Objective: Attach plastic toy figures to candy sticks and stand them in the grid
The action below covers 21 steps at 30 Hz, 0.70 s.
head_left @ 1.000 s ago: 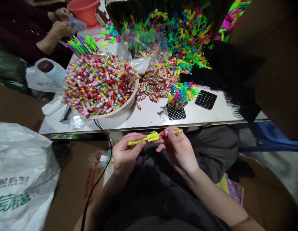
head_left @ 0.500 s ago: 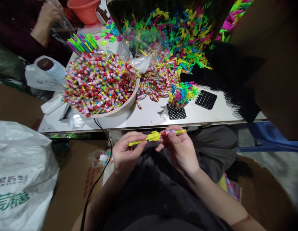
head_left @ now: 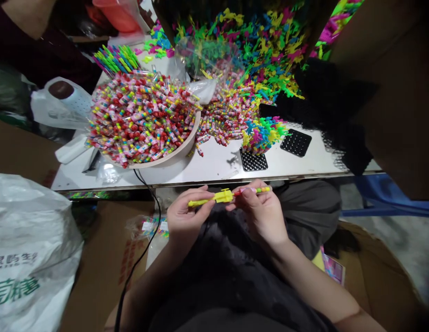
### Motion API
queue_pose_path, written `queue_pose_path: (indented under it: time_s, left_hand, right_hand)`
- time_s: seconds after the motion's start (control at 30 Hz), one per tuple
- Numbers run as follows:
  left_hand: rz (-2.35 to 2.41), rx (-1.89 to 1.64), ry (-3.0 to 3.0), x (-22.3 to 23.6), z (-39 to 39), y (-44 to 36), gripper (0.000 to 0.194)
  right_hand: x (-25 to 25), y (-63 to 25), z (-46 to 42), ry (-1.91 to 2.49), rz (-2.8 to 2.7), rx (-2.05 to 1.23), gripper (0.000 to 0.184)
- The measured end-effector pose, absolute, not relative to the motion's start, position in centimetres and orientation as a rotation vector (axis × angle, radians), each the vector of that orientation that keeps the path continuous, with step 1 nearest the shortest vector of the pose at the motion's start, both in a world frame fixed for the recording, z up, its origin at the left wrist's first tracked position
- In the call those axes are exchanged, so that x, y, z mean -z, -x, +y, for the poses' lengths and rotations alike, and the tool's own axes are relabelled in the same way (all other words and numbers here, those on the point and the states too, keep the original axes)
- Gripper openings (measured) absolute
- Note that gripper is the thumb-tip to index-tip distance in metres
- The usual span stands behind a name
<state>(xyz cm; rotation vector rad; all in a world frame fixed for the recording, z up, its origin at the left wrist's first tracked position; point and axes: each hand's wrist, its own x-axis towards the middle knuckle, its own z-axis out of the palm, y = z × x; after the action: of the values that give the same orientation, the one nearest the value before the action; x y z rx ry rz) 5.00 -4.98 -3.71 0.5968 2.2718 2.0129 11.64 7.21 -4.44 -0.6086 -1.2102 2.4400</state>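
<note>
Just past the table's front edge, over my lap, my left hand (head_left: 187, 213) pinches a yellow plastic toy piece (head_left: 223, 196) by its stick-like end. My right hand (head_left: 265, 210) grips a small candy-filled tube (head_left: 263, 189) with a red end, a pink label and coloured beads showing. The red end meets the wider part of the yellow piece, roughly in line with it. Whether the two are joined, I cannot tell. Beyond the hands, a bunch of coloured figure-topped tubes (head_left: 261, 133) stands upright in a black grid holder (head_left: 254, 162).
A basin (head_left: 181, 154) heaped with candy tubes stands at left on the white table (head_left: 214, 168). Loose coloured figures (head_left: 270, 50) pile up behind. Another black grid holder (head_left: 296, 142) lies at right. A black cable (head_left: 155, 230) hangs by my left arm; a white sack (head_left: 34, 249) is at left.
Both hands have shifted slightly right with the yellow piece and the tube. The tube appears turned, with more beads showing. At top left, the other person's hand has moved out of view.
</note>
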Motion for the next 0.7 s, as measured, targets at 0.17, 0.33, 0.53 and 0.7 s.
queue_pose_path:
  time_s: [0.17, 0.33, 0.53, 0.7]
  left_hand:
    - [2.361, -2.044, -0.725, 3.4, -4.5, -5.2, 0.011]
    - [2.140, -2.098, -0.731, 3.6, -4.4, -4.9, 0.009]
    - [1.982, -1.979, -0.725, 3.1, -4.7, -4.6, 0.011]
    - [1.903, -1.803, -0.484, 2.8, -5.0, -4.3, 0.010]
  right_hand:
    - [4.6, -11.6, 7.4, 0.592, -1.204, -2.449, 0.016]
    - [4.6, -11.6, 7.5, 0.557, -1.233, -2.454, 0.013]
    - [5.0, -11.7, 7.8, 0.495, -1.305, -2.483, 0.012]
    - [5.9, -11.7, 8.5, 0.399, -1.342, -2.513, 0.010]
